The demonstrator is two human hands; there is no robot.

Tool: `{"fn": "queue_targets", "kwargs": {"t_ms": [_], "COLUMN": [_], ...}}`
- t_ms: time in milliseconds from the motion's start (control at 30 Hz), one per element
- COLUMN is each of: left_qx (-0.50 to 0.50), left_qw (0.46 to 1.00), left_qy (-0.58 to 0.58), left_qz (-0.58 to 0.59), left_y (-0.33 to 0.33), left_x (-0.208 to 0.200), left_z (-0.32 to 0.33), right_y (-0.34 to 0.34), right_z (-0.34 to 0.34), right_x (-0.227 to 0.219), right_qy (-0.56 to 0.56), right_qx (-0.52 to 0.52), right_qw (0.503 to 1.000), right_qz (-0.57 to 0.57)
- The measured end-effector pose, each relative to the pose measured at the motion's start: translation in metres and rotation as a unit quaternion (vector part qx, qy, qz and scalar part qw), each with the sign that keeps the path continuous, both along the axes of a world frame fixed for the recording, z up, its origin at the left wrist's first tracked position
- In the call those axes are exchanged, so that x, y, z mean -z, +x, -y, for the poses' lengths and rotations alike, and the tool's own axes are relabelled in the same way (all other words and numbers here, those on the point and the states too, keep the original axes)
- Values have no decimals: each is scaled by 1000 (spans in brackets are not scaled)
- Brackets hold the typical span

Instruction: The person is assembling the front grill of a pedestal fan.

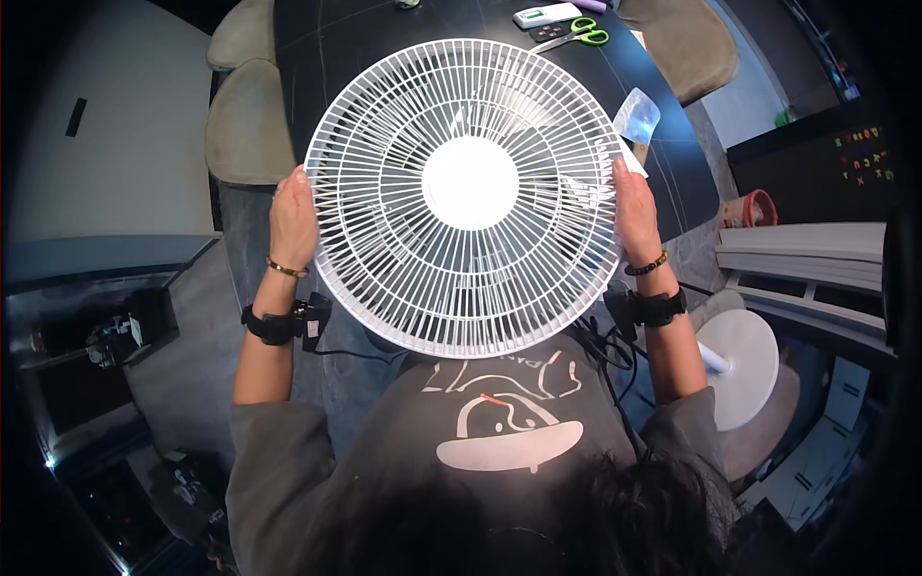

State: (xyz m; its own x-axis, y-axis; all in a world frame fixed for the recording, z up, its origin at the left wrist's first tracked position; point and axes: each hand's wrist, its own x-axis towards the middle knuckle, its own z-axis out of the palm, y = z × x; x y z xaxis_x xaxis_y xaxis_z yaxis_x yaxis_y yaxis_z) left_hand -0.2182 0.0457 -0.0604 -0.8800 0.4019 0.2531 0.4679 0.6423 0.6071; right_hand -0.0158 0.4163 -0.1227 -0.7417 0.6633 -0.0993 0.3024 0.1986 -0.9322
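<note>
A round white fan grille [471, 312] with a plain white disc at its centre fills the middle of the view, held up in front of my body. Its left rim is gripped by my left hand [294, 223], thumb on top and the other fingers hidden behind. On the opposite side my right hand [635, 213] grips the rim the same way. Through the bars I see parts of things behind it, too broken up to name. A small white piece shows at the rim beside my right thumb.
Behind the grille stretches a dark table [331, 43]. On it lie green-handled scissors [584, 35], a white box-like item [547, 15] and a clear plastic bag [637, 117]. Beige chairs [248, 120] flank it. A white round base with a pole [754, 370] stands at my right.
</note>
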Motion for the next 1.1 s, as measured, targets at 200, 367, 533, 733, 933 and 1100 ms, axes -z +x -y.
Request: {"fn": "queue_targets", "kwargs": {"t_ms": [200,367,533,733,933,1100], "left_qx": [3,6,3,4,-19,-27], "left_qw": [1000,1000,1000,1000,999,999], "left_qy": [5,12,17,9,-24,-31], "left_qz": [-7,3,1,-4,-21,-27], "left_y": [2,2,2,3,15,28], "left_x": [-3,-6,0,-2,-3,-17], "left_z": [-2,-4,0,-2,1,-7], "right_y": [-10,-23,-30,-75,-71,-56], "right_z": [-8,-34,-34,-54,-47,-27], "right_x": [-11,12,-15,-1,-5,-24], "right_qy": [6,-40,128,-18,163,142], "right_qx": [-59,-115,-159,-180,-180,-134], "right_qw": [998,992,979,982,970,980], "right_qz": [-12,-13,-5,-46,1,28]}}
